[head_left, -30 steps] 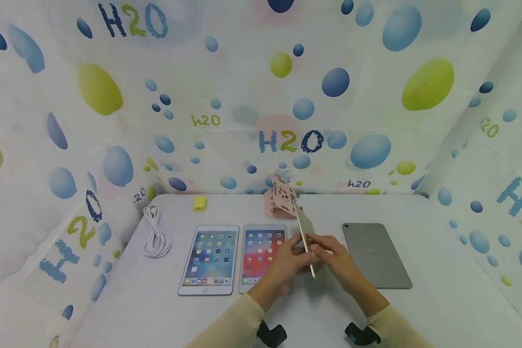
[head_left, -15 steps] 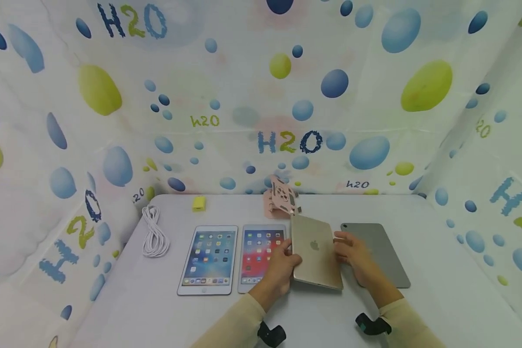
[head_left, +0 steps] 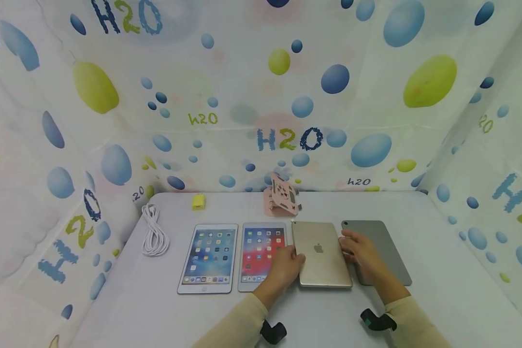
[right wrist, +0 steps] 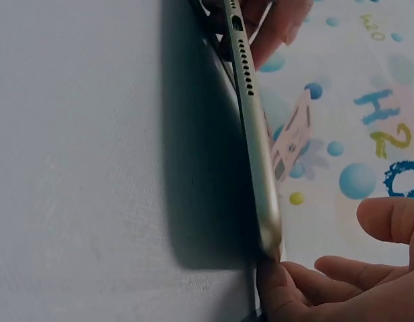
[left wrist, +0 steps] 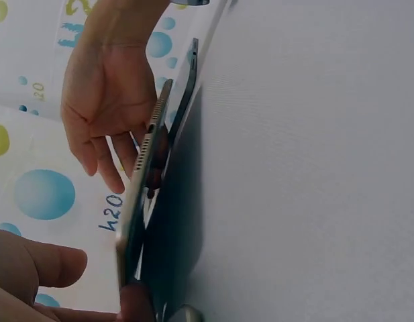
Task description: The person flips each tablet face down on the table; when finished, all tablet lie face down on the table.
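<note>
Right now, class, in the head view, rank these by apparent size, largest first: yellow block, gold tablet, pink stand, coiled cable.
1. Gold tablet
2. Coiled cable and pink stand: too alike to rank
3. Yellow block

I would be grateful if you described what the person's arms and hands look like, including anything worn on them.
Both arms wear pale cream sleeves that end short of the hands. The left hand and right hand are bare, with no gloves in sight. A curved black device sits by each cuff; the right one shows a small green mark.
</note>
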`<state>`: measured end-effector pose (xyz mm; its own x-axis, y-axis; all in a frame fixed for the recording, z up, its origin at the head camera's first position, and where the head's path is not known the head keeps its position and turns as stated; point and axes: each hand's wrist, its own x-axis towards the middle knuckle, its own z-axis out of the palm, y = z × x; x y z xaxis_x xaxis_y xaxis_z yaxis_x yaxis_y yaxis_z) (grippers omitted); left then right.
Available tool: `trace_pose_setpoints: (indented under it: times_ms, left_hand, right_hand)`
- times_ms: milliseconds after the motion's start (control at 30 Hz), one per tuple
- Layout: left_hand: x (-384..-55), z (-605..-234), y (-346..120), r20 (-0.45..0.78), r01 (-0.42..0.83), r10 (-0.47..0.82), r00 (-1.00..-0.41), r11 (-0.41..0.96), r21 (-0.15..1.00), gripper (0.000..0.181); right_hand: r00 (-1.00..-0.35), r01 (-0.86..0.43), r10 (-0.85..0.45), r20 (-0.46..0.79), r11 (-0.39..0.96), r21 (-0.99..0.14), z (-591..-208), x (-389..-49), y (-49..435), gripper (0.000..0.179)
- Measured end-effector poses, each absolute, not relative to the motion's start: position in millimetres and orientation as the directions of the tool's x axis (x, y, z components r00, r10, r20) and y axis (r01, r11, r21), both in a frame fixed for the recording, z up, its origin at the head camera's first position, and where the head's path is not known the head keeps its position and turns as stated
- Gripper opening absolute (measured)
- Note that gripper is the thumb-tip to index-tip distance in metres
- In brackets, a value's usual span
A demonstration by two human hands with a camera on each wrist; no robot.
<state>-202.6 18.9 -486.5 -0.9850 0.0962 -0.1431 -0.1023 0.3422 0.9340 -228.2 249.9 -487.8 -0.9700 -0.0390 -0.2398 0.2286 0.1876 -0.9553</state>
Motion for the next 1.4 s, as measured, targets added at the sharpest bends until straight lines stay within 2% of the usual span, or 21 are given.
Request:
trace_pose_setpoints:
  times_ms: [100,267,533,867,1033,1167,1300,1400]
  left_hand:
    - [-203,-486,19,-0.121,-0.066,0.107,-0.987,0.414,0.908,0.019]
    - [-201,-486,19,-0.059,0.012,0.137,-0.989,0.464,0.886,0.046]
    - [-195,-479,17,-0.071,0.006,0.153,-0.986,0.453,0.891,0.043]
    - [-190,-477,15,-0.106,-0.015,0.176,-0.979,0.452,0.892,0.07]
    - [-186,-480,5,-0.141,-0.058,0.179,-0.974,0.404,0.913,0.064]
    - [-184,-478,-18,-0.16,-0.109,0.12,-0.98,0.35,0.93,0.057]
    - [-185,-472,-51,-0.128,-0.107,0.044,-0.991,0.327,0.939,0.054]
    - [-186,-469,-74,-0.147,-0.148,-0.028,-0.989,0.296,0.944,0.054]
  right_hand:
    - [-0.971,0.223,-0.042,-0.236,0.192,-0.956,-487,-227,251,0.059]
    - [-0.971,0.22,-0.042,-0.235,0.226,-0.949,-483,-225,249,0.059]
    - [-0.965,0.235,-0.057,-0.255,0.238,-0.942,-478,-224,247,0.06]
    - [-0.969,0.22,-0.052,-0.241,0.26,-0.94,-478,-225,250,0.055]
    - [-0.97,0.208,-0.061,-0.233,0.28,-0.937,-477,-225,249,0.055]
    - [-0.981,0.161,-0.061,-0.186,0.288,-0.944,-472,-222,244,0.052]
    - [-0.984,0.113,-0.113,-0.136,0.188,-0.976,-464,-216,228,0.046]
    - [-0.971,0.138,-0.188,-0.151,0.076,-0.987,-460,-212,211,0.043]
